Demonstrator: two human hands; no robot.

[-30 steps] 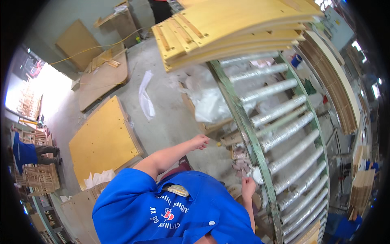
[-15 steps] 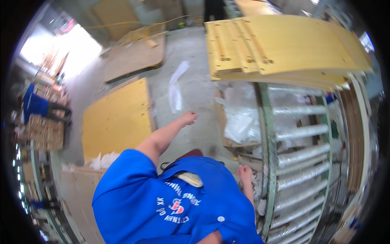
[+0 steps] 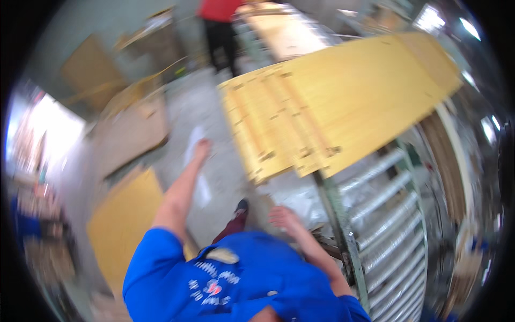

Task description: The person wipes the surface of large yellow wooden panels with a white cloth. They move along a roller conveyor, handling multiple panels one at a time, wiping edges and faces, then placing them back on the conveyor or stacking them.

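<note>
My left hand [image 3: 202, 148] swings out ahead on a straight arm, above the grey floor and in front of a white strip [image 3: 203, 192] lying there. Motion smears its fingers, and I see nothing held in it. My right hand [image 3: 285, 219] hangs in the air by the green-framed roller conveyor [image 3: 343, 236], its fingers loosely apart with nothing in them. Beyond that hand, a stack of yellow panels [image 3: 343, 91] with dark-edged slots and holes rests on the conveyor. Neither hand touches the panels.
Another yellow panel [image 3: 126, 225] lies low at my left. Farther off is a brown board stack [image 3: 134, 131]. A person in a red top [image 3: 219, 9] stands at the far end. Clear plastic sheeting [image 3: 300, 196] lies beside the conveyor, and brown boards [image 3: 442, 166] stand beyond it.
I have stepped forward, so the yellow panels are closer. My left hand has moved further out and my right hand has come up and forward. The person in red has come into view.
</note>
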